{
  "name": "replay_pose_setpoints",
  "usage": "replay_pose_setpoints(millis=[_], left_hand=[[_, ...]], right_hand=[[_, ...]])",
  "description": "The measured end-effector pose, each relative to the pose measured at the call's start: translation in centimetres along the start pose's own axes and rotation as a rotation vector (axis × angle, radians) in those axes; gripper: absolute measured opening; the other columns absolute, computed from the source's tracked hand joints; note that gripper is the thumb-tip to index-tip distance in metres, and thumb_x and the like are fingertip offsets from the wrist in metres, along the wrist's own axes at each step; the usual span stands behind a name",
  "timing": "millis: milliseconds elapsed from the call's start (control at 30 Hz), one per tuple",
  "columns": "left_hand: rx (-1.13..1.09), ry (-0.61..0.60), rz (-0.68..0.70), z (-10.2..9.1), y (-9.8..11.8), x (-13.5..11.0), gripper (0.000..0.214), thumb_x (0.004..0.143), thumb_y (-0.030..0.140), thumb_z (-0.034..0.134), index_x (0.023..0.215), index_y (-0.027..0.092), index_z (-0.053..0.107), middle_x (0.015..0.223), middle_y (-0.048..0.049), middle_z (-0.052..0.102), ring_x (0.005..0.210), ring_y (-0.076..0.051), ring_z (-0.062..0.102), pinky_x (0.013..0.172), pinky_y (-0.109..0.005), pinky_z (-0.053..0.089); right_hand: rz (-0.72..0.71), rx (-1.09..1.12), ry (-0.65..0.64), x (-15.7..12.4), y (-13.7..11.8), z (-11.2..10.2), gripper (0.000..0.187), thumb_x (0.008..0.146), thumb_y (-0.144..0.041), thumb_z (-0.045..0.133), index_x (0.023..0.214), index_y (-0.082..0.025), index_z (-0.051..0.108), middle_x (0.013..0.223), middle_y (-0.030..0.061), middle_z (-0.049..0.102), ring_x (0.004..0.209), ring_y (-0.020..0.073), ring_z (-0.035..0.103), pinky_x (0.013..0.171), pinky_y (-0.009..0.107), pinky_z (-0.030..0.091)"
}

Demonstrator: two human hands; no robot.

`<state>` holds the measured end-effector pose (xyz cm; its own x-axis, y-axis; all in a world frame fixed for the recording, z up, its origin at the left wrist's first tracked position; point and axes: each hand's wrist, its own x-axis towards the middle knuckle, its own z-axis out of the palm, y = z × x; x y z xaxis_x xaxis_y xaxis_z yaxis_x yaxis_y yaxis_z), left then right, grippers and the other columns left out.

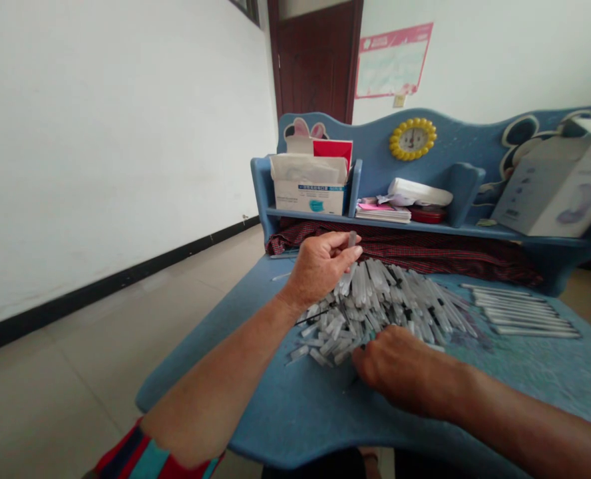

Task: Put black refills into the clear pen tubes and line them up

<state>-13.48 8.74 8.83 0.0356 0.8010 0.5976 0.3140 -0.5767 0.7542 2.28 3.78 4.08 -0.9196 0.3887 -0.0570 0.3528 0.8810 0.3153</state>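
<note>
My left hand (323, 266) is raised over the far left side of a heap, closed with a small translucent plastic tube (352, 239) pinched between thumb and fingers. The heap of clear plastic tubes (360, 286), some with dark parts among them, lies on the blue desk (285, 406). Close to the heap's near edge, my right hand (393, 366) is curled shut, knuckles up; whatever its fingertips grip is hidden. A thin dark rod (311, 317) sticks out at the heap's left side. Slender pale rods (522, 311) lie side by side to the right.
Behind the heap runs a bunched checked cloth (425, 249) under a blue shelf. On the shelf stand a mask box (310, 193), a stack of papers (383, 211), a white packet (420, 191) and a large white box (560, 179). A yellow-rimmed clock (412, 139) is on the backboard.
</note>
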Motion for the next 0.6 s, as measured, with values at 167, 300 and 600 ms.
replay_pose_setpoints(millis=[167, 300, 600], left_hand=[[-0.009, -0.041, -0.004, 0.2, -0.3, 0.0, 0.019, 0.075, 0.022, 0.062, 0.089, 0.01, 0.068, 0.064, 0.0005, 0.062, 0.048, -0.008, 0.053, 0.046, -0.018, 0.047], [0.013, -0.075, 0.012, 0.4, -0.6, -0.1, 0.015, 0.076, 0.025, 0.061, 0.083, 0.013, 0.068, 0.059, 0.0031, 0.057, 0.046, -0.009, 0.053, 0.044, -0.019, 0.045], [0.041, -0.113, 0.008, 0.7, -1.0, -0.3, 0.013, 0.076, 0.025, 0.061, 0.081, 0.013, 0.065, 0.061, 0.0029, 0.056, 0.046, -0.008, 0.052, 0.042, -0.017, 0.043]], right_hand=[[-0.112, -0.008, -0.002, 0.5, 0.0, -0.8, 0.018, 0.075, 0.0, 0.049, 0.07, -0.013, 0.06, 0.061, 0.0047, 0.066, 0.053, 0.019, 0.063, 0.041, 0.026, 0.033], [-0.104, -0.018, -0.001, 0.4, 0.9, -0.3, 0.019, 0.075, 0.0, 0.047, 0.073, -0.013, 0.061, 0.061, 0.0047, 0.067, 0.054, 0.0181, 0.063, 0.042, 0.025, 0.032], [0.002, 0.018, 0.05, -1.3, 1.8, 0.5, 0.018, 0.071, -0.003, 0.047, 0.08, -0.014, 0.058, 0.058, 0.0044, 0.064, 0.046, 0.0162, 0.055, 0.044, 0.028, 0.02]])
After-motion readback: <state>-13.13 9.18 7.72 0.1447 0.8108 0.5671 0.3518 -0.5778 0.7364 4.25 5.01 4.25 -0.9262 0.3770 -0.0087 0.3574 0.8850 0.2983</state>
